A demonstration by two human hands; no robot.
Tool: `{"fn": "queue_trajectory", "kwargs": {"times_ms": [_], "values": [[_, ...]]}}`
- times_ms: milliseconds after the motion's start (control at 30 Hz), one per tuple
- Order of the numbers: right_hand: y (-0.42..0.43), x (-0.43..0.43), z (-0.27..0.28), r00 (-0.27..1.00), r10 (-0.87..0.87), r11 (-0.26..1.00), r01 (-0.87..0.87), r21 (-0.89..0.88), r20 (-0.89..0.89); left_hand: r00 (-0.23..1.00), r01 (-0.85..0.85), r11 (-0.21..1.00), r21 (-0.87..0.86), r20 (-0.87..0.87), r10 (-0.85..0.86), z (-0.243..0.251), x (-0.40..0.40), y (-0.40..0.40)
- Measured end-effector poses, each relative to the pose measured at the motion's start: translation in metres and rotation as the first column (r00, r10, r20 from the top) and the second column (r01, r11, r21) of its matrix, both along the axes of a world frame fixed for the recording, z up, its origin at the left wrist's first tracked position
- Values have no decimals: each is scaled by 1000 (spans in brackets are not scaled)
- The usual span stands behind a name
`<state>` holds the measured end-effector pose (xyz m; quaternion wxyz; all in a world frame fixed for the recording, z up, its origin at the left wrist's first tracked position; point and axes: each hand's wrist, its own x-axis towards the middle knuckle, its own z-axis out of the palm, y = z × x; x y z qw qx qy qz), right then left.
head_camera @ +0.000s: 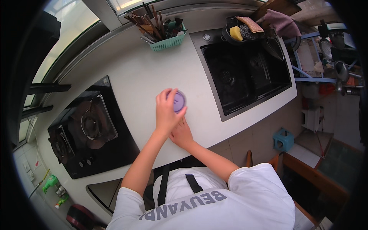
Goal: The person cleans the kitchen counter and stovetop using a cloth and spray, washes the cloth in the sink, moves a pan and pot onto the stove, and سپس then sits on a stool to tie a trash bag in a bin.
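A round purple lid (179, 102) lies in front of me over the white countertop, with a thin greyish rim showing along its right side. My left hand (166, 106) curls over it from the left, fingertips on its far edge and thumb at its near right edge. Whatever is beneath the lid is hidden from above. Just below, my right hand (182, 134) is close to the near side of the lid, partly under my left hand and wrist. Its fingertips are covered, so its grip does not show.
Left of my hands is a black gas hob (100, 138). A black double-bowl sink (230, 83) is set in at the right, with a dark pan (230, 38) holding a yellow sponge (236, 33) behind. A green basket (168, 44) of chopsticks and utensils stands by the window.
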<state>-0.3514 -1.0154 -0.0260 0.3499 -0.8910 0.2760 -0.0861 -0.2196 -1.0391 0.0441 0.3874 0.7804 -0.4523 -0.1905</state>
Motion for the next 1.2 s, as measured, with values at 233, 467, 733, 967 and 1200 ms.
{"fn": "queue_trajectory", "kwargs": {"times_ms": [233,467,733,967,1200], "values": [[11,21,-26,990,1,974,-34,-223,-143,829,542,840,15,158,-537,-22,-117,-135],[14,29,0,983,82,988,-102,-117,-167,794,469,878,100,388,-468,-72,-163,-146],[-11,62,-18,971,237,951,-240,-195,-38,982,163,932,-323,-34,-184,36,-59,12],[-143,279,-37,882,467,800,-393,-454,59,937,-324,939,-115,97,335,53,37,177],[-33,198,-16,738,666,692,-664,-284,-104,761,-649,761,-14,0,649,45,18,282]]}}
